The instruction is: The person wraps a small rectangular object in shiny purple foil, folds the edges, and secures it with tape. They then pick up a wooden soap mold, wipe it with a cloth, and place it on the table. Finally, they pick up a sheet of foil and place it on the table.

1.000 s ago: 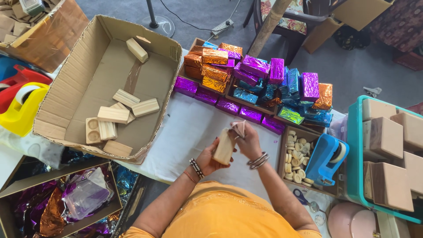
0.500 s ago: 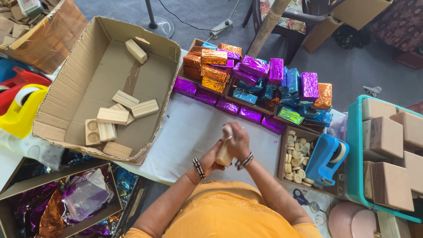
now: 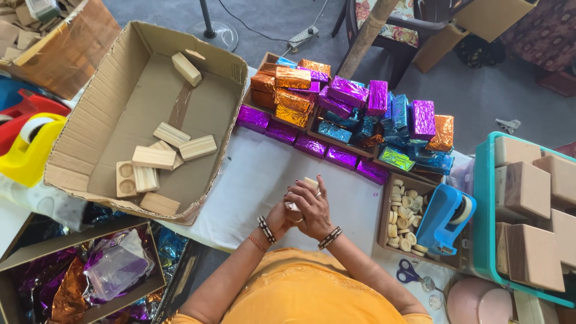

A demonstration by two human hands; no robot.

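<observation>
Wood block, pale and small, sits clasped between both hands near the front edge of the white-covered tabletop; only its top end shows. The right hand wraps over it with curled fingers, and the left hand cups it from below. Many foil-wrapped blocks already lie stacked along the far edge, while bare blocks remain in the cardboard box at the left, so much looks done and more is left. Half a second ago the block stood more exposed between the hands; now they close tighter over it.
</observation>
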